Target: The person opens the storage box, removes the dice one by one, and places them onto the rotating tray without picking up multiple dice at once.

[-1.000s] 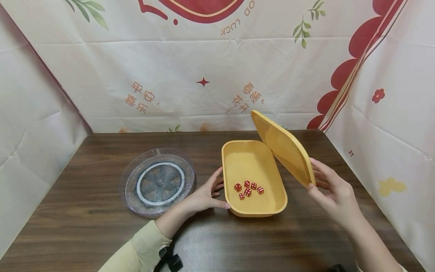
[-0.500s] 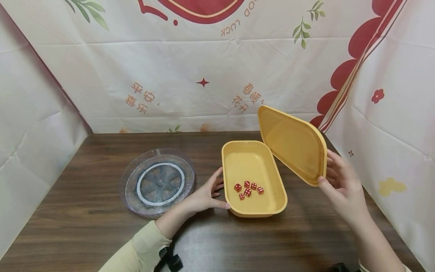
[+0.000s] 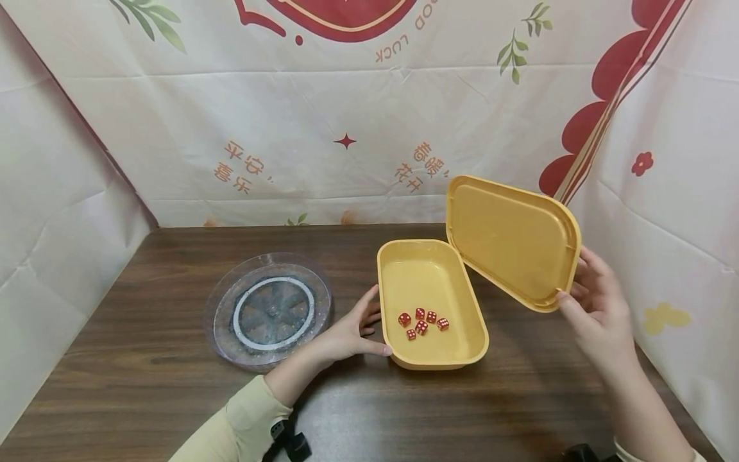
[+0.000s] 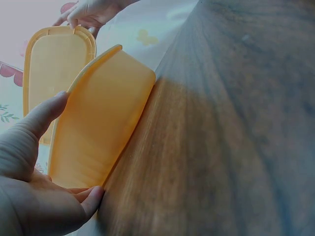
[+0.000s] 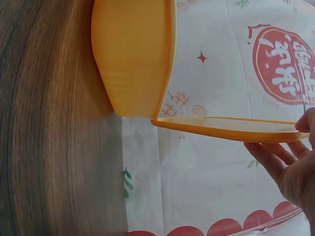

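A yellow plastic box (image 3: 427, 276) sits uncovered on the table, with several small red dice (image 3: 421, 327) near its front end. My left hand (image 3: 346, 333) grips the box at its left side, thumb at the front corner and fingers along the wall; the left wrist view has the thumb at the rim. My right hand (image 3: 597, 321) holds the yellow lid (image 3: 510, 240) by its right end, thumb on the inner face and fingers behind. The lid is tilted up, inner side toward me, and its lower left edge meets the box's right rim at the back.
A round clear plastic dish (image 3: 268, 311) with a whitish ring stands left of the box, beside my left forearm. The dark wooden table (image 3: 144, 321) ends at a printed cloth backdrop (image 3: 323, 109), and cloth also hangs along both sides.
My right hand has moved right, swinging the lid outward so its inner face turns toward me. The left hand, the box and the dice have stayed put.
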A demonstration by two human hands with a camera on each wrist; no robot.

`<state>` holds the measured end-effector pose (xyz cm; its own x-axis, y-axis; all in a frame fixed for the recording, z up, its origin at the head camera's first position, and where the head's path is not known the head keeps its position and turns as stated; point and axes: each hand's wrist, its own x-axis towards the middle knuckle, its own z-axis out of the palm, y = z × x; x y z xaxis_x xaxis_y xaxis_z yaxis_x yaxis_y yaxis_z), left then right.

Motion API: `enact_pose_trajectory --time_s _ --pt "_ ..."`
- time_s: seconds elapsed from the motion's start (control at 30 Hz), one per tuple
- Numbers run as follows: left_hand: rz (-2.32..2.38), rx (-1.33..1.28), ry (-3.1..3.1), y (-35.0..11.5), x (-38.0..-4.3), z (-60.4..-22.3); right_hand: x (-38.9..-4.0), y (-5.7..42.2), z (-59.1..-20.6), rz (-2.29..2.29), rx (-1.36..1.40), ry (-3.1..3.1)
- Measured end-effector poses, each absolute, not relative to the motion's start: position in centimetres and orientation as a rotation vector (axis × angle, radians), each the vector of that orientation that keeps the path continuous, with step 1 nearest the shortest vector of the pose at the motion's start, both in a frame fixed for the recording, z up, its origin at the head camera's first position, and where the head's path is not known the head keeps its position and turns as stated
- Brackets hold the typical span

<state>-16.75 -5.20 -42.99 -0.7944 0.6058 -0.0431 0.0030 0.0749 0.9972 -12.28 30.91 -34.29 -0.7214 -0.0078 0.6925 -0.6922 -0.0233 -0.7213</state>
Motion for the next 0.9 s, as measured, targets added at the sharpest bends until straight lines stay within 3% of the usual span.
enact_pose_trajectory --time_s 0.5,0.9 --pt "1.760 0.599 1.915 -5.2 -16.7 -42.9 -13.5 32.4 -34.6 2.119 0.373 -1.623" --pt "1.764 0.604 1.910 -5.2 -16.8 -43.1 -14.5 33.8 -35.3 2.197 0.278 -1.557"
